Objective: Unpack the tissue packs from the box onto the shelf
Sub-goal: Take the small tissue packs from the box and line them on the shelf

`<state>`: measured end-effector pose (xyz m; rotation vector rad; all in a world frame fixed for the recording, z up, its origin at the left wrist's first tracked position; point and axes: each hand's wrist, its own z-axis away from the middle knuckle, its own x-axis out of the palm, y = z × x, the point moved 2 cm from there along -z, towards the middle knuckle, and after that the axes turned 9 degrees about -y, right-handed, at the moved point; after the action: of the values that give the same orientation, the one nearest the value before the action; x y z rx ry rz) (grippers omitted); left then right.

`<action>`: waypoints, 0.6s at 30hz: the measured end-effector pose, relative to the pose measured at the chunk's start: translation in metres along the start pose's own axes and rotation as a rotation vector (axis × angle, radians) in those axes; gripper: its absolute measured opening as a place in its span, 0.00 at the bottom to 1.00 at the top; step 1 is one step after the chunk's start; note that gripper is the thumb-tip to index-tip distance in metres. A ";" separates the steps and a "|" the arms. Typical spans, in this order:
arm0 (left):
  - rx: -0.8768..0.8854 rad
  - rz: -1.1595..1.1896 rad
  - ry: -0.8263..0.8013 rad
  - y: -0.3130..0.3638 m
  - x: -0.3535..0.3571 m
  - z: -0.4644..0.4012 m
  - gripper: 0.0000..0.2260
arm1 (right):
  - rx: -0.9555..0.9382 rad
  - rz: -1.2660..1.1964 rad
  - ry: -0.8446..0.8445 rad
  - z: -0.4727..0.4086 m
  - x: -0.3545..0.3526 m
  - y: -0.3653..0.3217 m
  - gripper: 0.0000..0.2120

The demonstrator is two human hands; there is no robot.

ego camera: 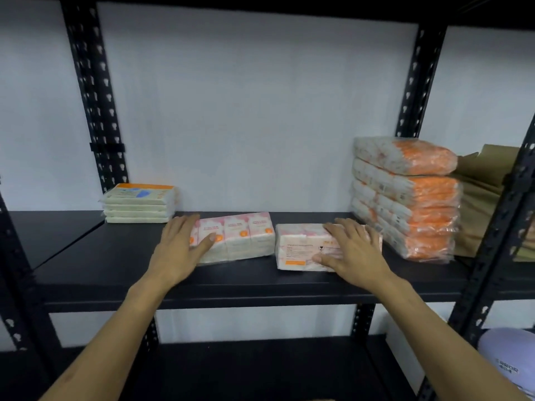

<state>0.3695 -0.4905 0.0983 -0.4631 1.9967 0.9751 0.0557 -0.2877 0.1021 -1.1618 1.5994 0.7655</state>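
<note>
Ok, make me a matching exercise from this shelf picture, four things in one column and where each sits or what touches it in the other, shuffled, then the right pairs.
Things:
1. flat cream stack with orange top
2. pink pack with four sections
3. pink pack with label facing up
4. tall orange and white stack

Places:
A. under the right hand
B. far right of the shelf, beside brown paper
C. back left corner
D. left hand on its left end

Pairs: 1-C, 2-D, 3-A, 4-B
</note>
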 end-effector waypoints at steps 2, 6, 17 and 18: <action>0.060 -0.049 0.126 0.004 0.003 0.017 0.32 | 0.002 -0.007 0.030 0.003 0.008 0.002 0.43; 0.156 -0.201 0.266 0.001 0.011 0.043 0.29 | -0.008 0.013 0.112 0.005 0.017 0.003 0.38; 0.194 -0.303 0.090 0.030 -0.001 0.019 0.34 | 0.063 0.016 0.437 0.033 0.036 -0.021 0.30; 0.194 -0.305 0.049 0.032 0.003 0.016 0.34 | 0.059 0.020 0.458 0.037 0.038 -0.024 0.30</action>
<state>0.3569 -0.4577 0.1054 -0.6644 1.9676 0.5821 0.0887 -0.2757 0.0555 -1.3449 1.9951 0.4780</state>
